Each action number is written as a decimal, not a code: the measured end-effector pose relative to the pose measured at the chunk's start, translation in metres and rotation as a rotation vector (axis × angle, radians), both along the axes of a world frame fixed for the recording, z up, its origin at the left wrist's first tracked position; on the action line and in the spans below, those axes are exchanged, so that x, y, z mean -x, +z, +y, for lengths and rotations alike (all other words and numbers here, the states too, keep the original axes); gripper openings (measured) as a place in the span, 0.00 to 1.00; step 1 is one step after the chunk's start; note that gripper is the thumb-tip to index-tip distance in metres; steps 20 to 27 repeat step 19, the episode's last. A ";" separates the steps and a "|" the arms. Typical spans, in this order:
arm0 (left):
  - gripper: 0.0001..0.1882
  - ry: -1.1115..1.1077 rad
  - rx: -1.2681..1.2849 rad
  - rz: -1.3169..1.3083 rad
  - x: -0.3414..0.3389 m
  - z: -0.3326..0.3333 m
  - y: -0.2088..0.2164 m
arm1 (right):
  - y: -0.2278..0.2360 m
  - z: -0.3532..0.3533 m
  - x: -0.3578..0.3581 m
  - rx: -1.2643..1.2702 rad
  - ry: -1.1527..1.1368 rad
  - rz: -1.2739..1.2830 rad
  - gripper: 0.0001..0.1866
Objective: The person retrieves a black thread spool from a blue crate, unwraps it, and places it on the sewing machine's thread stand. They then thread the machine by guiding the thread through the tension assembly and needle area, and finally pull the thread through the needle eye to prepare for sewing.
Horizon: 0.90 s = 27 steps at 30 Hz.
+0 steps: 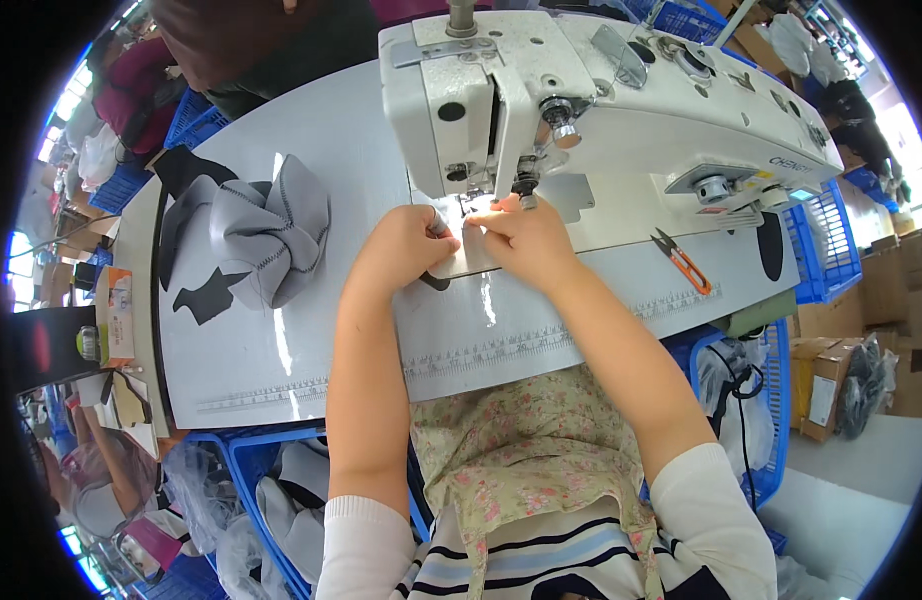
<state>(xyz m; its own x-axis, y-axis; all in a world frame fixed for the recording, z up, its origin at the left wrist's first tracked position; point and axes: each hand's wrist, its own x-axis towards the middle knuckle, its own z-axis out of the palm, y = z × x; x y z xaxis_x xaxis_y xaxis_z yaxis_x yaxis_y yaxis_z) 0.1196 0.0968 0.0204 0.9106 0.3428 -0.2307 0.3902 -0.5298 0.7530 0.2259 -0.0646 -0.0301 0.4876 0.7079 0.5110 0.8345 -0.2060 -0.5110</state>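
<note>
Both hands are at the needle area of a white sewing machine [461,130], under its lit presser foot. My left hand [406,245] is closed just left of the needle, fingertips pinched together. My right hand [526,240] is closed on the other side, thumb and fingers pressed together close to the foot. What lies between the fingers is too small and too brightly lit to make out. The rounded tip of a dark piece [436,283] shows below my left hand. Orange-handled thread snips [684,262] lie to the right on the table.
Grey stitched fabric pieces [271,230] with dark trim are heaped left on the table [381,340]. A dark cut scrap [209,297] lies beside them. A ruler strip [501,345] runs along the near edge. Blue baskets [781,400] stand below. Another person [251,45] is across the table.
</note>
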 end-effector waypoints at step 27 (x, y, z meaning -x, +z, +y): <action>0.11 -0.016 -0.588 -0.620 -0.069 0.037 -0.063 | 0.001 0.000 0.001 0.021 0.031 -0.098 0.09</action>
